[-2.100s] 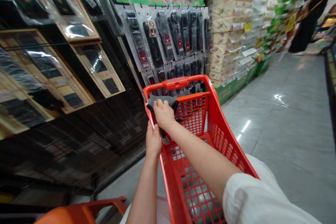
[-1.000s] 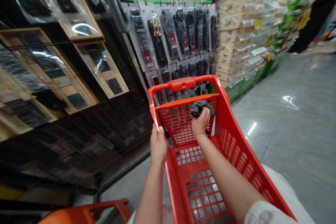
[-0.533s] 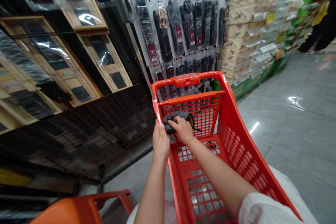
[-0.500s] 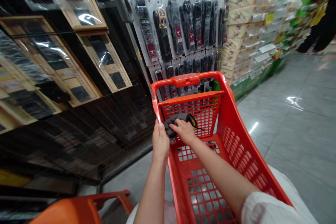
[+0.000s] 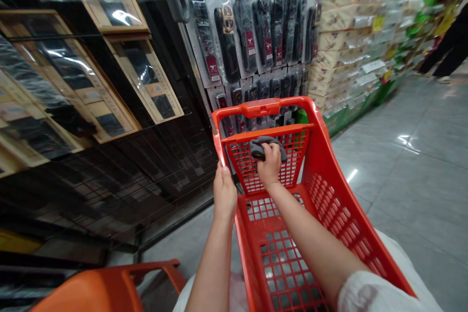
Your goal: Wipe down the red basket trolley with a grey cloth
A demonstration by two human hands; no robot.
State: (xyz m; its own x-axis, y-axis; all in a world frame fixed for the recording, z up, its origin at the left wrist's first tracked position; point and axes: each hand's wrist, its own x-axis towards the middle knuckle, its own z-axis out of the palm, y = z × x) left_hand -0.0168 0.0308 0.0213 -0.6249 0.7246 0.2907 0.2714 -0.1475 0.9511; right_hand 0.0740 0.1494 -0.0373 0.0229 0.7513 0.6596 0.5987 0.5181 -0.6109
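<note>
A red plastic shopping cart (image 5: 252, 258) with grid walls stands before me, its handle bar (image 5: 261, 107) at the far end. On the cart's left rim my left hand (image 5: 224, 192) is closed, fingers wrapped over the edge. My right hand (image 5: 269, 163) reaches inside and holds a dark grey cloth (image 5: 263, 142) against the upper part of the grid panel (image 5: 248, 168) below the handle. The cloth is bunched up, with a small yellow patch showing. Some of my right fingers are hidden by it.
Packaged belts (image 5: 245, 34) hang on a rack behind the cart. Boxed goods (image 5: 146, 80) fill a dark shelf at left. Stacked cartons (image 5: 338, 41) line the right aisle, where a person's legs (image 5: 448, 48) show. Another orange-red cart part (image 5: 98, 287) sits lower left.
My right hand has moved right and up with the cloth, from the left side of the panel to its upper middle. My left hand keeps its hold on the rim.
</note>
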